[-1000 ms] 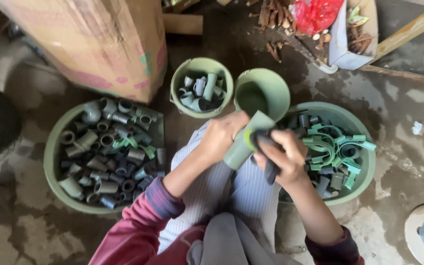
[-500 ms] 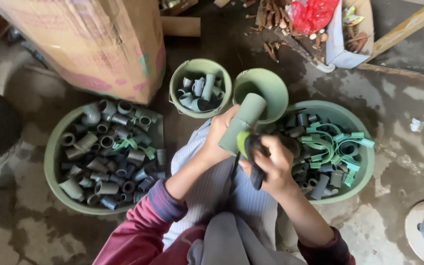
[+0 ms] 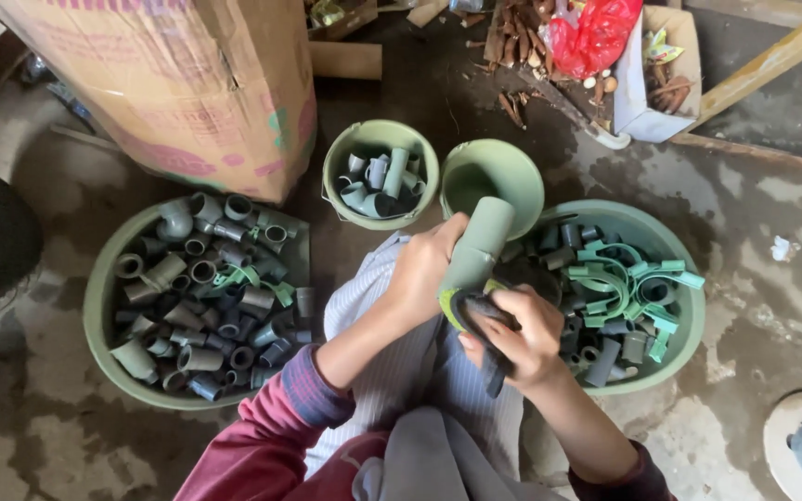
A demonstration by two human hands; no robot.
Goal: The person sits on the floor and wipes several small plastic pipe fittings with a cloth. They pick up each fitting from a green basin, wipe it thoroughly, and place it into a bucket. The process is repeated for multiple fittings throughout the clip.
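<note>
My left hand (image 3: 424, 269) closes its grip around the green pipe fitting (image 3: 477, 249), held over my lap. My right hand (image 3: 522, 334) closes on a dark tool (image 3: 485, 329) at its lower end. I keep the fitting steady and aligned.

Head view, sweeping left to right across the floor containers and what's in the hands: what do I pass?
Big left basin of grey fittings → small bucket of fittings → left hand → green pipe piece → right hand with a dark cloth → right basin with green clips.
</note>
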